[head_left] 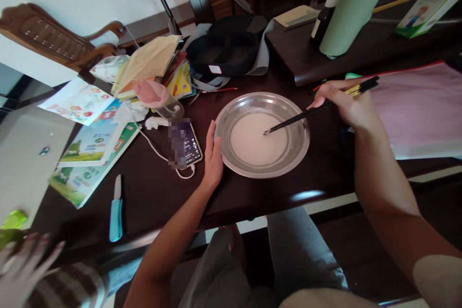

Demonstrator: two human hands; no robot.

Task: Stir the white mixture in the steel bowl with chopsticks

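A round, shallow steel bowl (265, 171) stands on the dark table in front of me, with a milky white liquid (254, 147) in it. My left hand (212, 161) is closed on the bowl's left rim; how far the fingers reach beneath cannot be seen. Held in my right hand (342, 103) is a pair of black chopsticks (305, 114) with gold bands near the top. They slant down leftwards over the bowl's right rim, and their tips meet the liquid near the middle.
Left of the bowl lie a charging phone (187, 142), a pink-lidded cup (157, 96), booklets (90, 149) and a turquoise-handled knife (116, 214). Another person's hand (29, 260) shows at lower left. A black bag (224, 50), green cylinder (355, 9) and pink folder (422, 106) lie beyond.
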